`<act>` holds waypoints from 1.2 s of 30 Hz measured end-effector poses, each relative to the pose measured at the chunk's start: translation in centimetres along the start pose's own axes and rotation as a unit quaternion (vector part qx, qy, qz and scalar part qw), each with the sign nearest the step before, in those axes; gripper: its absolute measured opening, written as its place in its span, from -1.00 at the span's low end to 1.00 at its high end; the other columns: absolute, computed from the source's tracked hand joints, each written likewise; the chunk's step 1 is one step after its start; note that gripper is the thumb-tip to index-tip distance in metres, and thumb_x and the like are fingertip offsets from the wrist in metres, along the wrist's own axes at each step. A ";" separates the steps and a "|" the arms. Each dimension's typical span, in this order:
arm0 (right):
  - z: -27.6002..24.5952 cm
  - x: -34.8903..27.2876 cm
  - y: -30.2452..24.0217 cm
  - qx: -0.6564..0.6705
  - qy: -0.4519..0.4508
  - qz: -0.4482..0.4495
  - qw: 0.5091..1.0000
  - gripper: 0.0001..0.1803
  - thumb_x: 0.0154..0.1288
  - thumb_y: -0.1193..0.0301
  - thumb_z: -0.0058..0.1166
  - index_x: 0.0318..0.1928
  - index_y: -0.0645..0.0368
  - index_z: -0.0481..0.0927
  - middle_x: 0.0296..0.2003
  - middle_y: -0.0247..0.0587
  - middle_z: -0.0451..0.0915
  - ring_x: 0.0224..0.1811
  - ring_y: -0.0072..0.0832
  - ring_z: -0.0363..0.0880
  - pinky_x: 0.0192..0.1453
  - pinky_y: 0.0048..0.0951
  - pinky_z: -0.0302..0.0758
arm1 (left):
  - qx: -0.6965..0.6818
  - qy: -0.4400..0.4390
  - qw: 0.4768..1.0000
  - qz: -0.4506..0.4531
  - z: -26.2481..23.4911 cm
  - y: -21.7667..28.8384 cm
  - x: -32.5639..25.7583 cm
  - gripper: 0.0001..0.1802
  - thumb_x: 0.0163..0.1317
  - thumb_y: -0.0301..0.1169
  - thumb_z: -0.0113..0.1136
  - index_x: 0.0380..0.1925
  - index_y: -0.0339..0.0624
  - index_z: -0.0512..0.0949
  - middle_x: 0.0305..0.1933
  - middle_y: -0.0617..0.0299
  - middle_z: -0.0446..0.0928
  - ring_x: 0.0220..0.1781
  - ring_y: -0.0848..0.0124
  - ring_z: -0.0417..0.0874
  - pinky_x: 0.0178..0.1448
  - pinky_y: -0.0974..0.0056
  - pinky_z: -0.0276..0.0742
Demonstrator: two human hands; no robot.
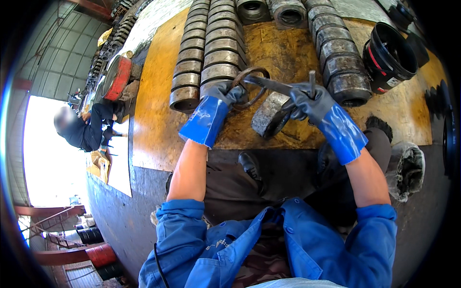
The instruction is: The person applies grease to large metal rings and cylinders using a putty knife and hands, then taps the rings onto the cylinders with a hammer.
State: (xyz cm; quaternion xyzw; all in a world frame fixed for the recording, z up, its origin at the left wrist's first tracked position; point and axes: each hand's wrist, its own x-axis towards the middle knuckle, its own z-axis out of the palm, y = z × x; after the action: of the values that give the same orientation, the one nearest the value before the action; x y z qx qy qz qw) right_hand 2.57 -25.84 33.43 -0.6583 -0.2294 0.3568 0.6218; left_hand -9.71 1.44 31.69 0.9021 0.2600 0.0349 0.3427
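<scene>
My left hand (224, 94), in a grey glove with a blue cuff, is closed round the edge of a thin brown metal ring (254, 70). My right hand (311, 102), gloved alike, grips a flat, dark metal blade-like tool (272, 86). The tool's far end reaches across the ring near my left fingers; whether they touch, I cannot tell. A short upright rod (312, 82) shows above my right fist, and how it joins the tool is hidden. Below the tool, a thick grey metal collar (272, 115) rests on the stained yellow board (158, 110), close to my right fingers.
Rows of metal collars (223, 45) line the board ahead on the left, with another row (340, 48) on the right. A black bucket (389, 60) stands beyond that row. At far left, a person (84, 127) sits near a red-banded drum (116, 78).
</scene>
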 end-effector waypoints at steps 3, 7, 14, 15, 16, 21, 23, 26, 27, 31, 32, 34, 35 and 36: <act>0.8 -0.8 -0.4 -0.020 -0.047 -0.052 0.997 -0.66 0.39 0.35 0.01 0.06 0.30 0.54 -0.38 -0.20 0.66 -0.38 -0.60 0.60 -0.31 -0.58 0.54 | -0.134 0.019 0.991 -0.021 -0.6 -1.4 0.2 -0.73 0.28 -0.24 0.21 -0.23 -0.25 0.63 -0.46 0.33 0.58 -0.42 0.62 0.45 -0.35 0.45 0.38; -0.3 0.8 1.8 -0.062 -0.004 -0.182 0.981 -0.67 0.30 0.43 0.07 0.05 0.28 0.56 -0.30 -0.22 0.64 -0.34 -0.61 0.58 -0.28 -0.57 0.50 | -0.210 -0.013 0.977 -0.027 -2.5 -0.2 -0.9 -0.71 0.31 -0.25 0.16 -0.15 -0.25 0.59 -0.29 0.22 0.67 -0.33 0.55 0.64 -0.38 0.45 0.47; -1.0 4.9 7.2 0.441 -0.219 0.030 0.870 -0.85 0.33 0.44 0.03 -0.29 0.27 0.61 -0.51 -0.34 0.48 -0.48 -0.58 0.46 -0.39 -0.62 0.40 | -0.367 -0.008 0.929 -0.036 -2.9 0.9 -1.1 -0.72 0.32 -0.26 0.14 -0.12 -0.23 0.56 -0.19 0.11 0.68 -0.35 0.48 0.68 -0.50 0.44 0.46; -0.9 4.6 7.2 0.306 -0.186 0.035 0.933 -0.81 0.34 0.39 0.03 -0.25 0.27 0.60 -0.50 -0.31 0.52 -0.49 -0.58 0.50 -0.41 -0.61 0.43 | -0.378 0.011 0.925 -0.037 -2.7 0.4 -1.0 -0.73 0.30 -0.25 0.16 -0.16 -0.22 0.59 -0.23 0.16 0.68 -0.37 0.50 0.65 -0.48 0.45 0.44; 0.6 3.2 4.8 0.166 -0.157 0.038 0.973 -0.78 0.35 0.34 0.04 -0.22 0.26 0.60 -0.48 -0.29 0.56 -0.50 -0.59 0.54 -0.44 -0.60 0.46 | -0.385 0.037 0.921 -0.041 -3.0 -0.8 -1.0 -0.73 0.28 -0.24 0.18 -0.19 -0.20 0.61 -0.27 0.21 0.68 -0.38 0.53 0.62 -0.45 0.46 0.42; 0.9 0.2 0.4 0.224 -0.062 0.069 0.970 -0.62 0.34 0.19 0.09 -0.05 0.26 0.54 -0.36 -0.11 0.67 -0.60 -0.55 0.58 -0.55 -0.53 0.54 | -0.525 0.068 0.848 -0.034 -4.6 -0.6 -0.4 -0.73 0.31 -0.27 0.13 -0.17 -0.25 0.59 -0.20 0.13 0.67 -0.30 0.45 0.67 -0.46 0.44 0.42; -0.6 0.8 1.8 0.295 -0.065 0.090 0.949 -0.56 0.36 0.15 0.04 0.06 0.24 0.46 -0.29 -0.03 0.68 -0.59 -0.52 0.60 -0.57 -0.49 0.56 | -0.530 0.092 0.843 0.004 -4.3 -0.2 -0.3 -0.71 0.34 -0.28 0.06 -0.10 -0.27 0.55 -0.12 0.05 0.65 -0.25 0.37 0.69 -0.51 0.45 0.39; -0.8 1.4 2.1 0.323 -0.061 0.120 0.937 -0.54 0.38 0.11 -0.02 0.09 0.21 0.43 -0.28 -0.02 0.67 -0.61 -0.53 0.58 -0.59 -0.47 0.53 | -0.519 0.106 0.847 -0.048 -4.9 0.6 -0.3 -0.68 0.34 -0.23 0.08 -0.10 -0.26 0.56 -0.11 0.08 0.65 -0.22 0.39 0.68 -0.51 0.47 0.35; -0.7 1.4 1.9 0.333 -0.058 0.125 0.933 -0.55 0.38 0.12 -0.01 0.08 0.20 0.44 -0.28 -0.03 0.67 -0.62 -0.53 0.57 -0.59 -0.47 0.52 | -0.516 0.113 0.847 -0.056 -4.9 0.7 -0.4 -0.67 0.34 -0.22 0.09 -0.10 -0.26 0.56 -0.11 0.08 0.65 -0.23 0.40 0.68 -0.51 0.48 0.35; -0.4 1.0 0.9 0.365 -0.032 0.152 0.918 -0.60 0.38 0.13 -0.01 0.07 0.12 0.46 -0.29 -0.07 0.67 -0.63 -0.55 0.53 -0.61 -0.45 0.48 | -0.507 0.109 0.855 0.009 -4.8 1.2 -1.2 -0.62 0.32 -0.17 0.11 -0.06 -0.26 0.56 -0.11 0.13 0.66 -0.27 0.43 0.67 -0.48 0.47 0.38; -0.4 0.9 0.7 0.371 -0.023 0.160 0.914 -0.61 0.38 0.13 -0.01 0.06 0.10 0.46 -0.30 -0.08 0.67 -0.63 -0.55 0.53 -0.61 -0.45 0.47 | -0.495 0.111 0.862 0.012 -4.7 1.6 -1.4 -0.60 0.31 -0.14 0.12 -0.06 -0.25 0.56 -0.11 0.14 0.66 -0.28 0.44 0.66 -0.46 0.45 0.40; -0.7 1.1 1.0 0.389 -0.033 0.157 0.907 -0.62 0.38 0.13 -0.02 0.06 0.08 0.46 -0.29 -0.09 0.67 -0.64 -0.56 0.52 -0.61 -0.44 0.47 | -0.485 0.121 0.866 0.015 -4.7 2.1 -1.6 -0.59 0.31 -0.12 0.13 -0.07 -0.25 0.57 -0.12 0.15 0.66 -0.31 0.46 0.64 -0.44 0.43 0.43; -0.8 1.1 1.1 0.398 -0.039 0.156 0.903 -0.63 0.38 0.13 -0.02 0.06 0.06 0.46 -0.28 -0.09 0.67 -0.64 -0.56 0.52 -0.61 -0.44 0.47 | -0.487 0.127 0.864 0.015 -4.8 2.2 -1.6 -0.59 0.31 -0.13 0.13 -0.09 -0.25 0.58 -0.13 0.16 0.66 -0.32 0.48 0.63 -0.43 0.42 0.44; -0.9 1.0 1.2 0.397 -0.042 0.149 0.904 -0.60 0.39 0.12 -0.03 0.07 0.10 0.46 -0.28 -0.07 0.66 -0.62 -0.57 0.54 -0.61 -0.45 0.48 | -0.489 0.134 0.862 0.015 -4.8 2.2 -1.6 -0.60 0.31 -0.13 0.13 -0.10 -0.25 0.59 -0.14 0.17 0.67 -0.33 0.49 0.62 -0.42 0.42 0.45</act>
State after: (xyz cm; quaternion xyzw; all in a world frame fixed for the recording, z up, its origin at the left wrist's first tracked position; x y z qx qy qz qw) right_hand 3.74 -25.80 32.02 -0.3674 0.0062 0.5345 0.7611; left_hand -11.29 2.13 36.92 0.6092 0.2389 0.2830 0.7012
